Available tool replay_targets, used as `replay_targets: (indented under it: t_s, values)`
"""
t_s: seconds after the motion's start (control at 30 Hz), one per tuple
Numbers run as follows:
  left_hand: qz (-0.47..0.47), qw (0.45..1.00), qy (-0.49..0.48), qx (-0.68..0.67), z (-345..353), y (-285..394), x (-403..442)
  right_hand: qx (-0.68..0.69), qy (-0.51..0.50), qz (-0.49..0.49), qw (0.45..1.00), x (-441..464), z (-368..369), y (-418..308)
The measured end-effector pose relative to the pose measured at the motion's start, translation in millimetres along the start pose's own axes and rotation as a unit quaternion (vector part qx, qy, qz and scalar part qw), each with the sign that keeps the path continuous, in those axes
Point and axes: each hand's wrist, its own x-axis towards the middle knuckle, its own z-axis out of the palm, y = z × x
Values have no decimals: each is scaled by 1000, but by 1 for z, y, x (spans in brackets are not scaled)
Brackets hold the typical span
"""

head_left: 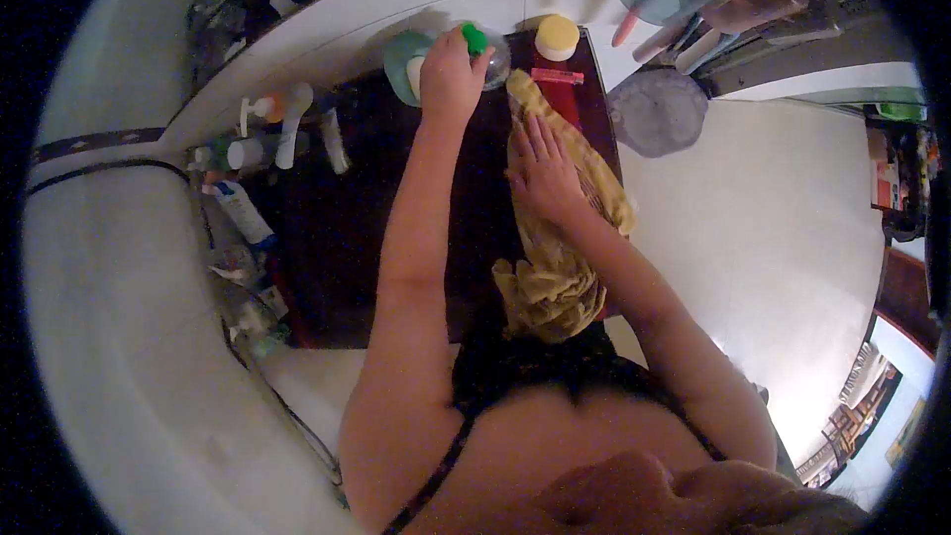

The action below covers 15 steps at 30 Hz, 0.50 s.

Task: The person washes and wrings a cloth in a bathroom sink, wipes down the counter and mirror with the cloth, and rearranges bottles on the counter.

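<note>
My left hand (452, 77) reaches to the far edge of the dark table, its fingers wrapped about the top of a clear bottle (494, 64) with a green cap (475, 39). Left of that hand is a pale green rounded container (398, 61), partly covered by it. On the table's right side, my right hand (548, 173) lies flat with its fingers stretched over a yellow-brown patterned cloth (536, 238). The cloth is spread at its far end and bunched up near my body.
Beyond the cloth are a yellow-lidded jar (557, 39) and a small red-pink packet (557, 76). Several bottles and tubes, among them a white-and-blue tube (241, 212), crowd the left edge of the dark table (332, 238). A grey round lid-like object (658, 112) lies right of the table.
</note>
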Motion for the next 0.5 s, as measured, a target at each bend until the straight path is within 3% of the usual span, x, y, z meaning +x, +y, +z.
replay_targets:
  t_s: [0.13, 0.23, 0.3, 0.33, 0.37, 0.43, 0.5]
  values:
    - [-32, 997, 13, -65, -66, 22, -10, -7, -1, 7, 1000, 58, 7, -6]
    - [-68, 989, -5, -130, -118, 21, -50, -100, -24, -12, 995, 101, 28, 3]
    - [-106, 985, -16, -135, -139, 12, -79, -224, 55, -30, 973, 126, 37, 3]
    - [-152, 976, -18, -157, -146, 6, -95, -59, 35, -23, 997, 126, 15, -8]
    - [-199, 963, -19, -179, -151, 2, -108, -57, 34, -29, 997, 127, 12, -11]
    - [-216, 960, -15, -178, -153, -7, -125, -28, 10, -128, 991, 133, 11, -5]
    - [-227, 957, -14, -178, -156, -8, -130, -43, 27, -157, 986, 135, 23, 2]
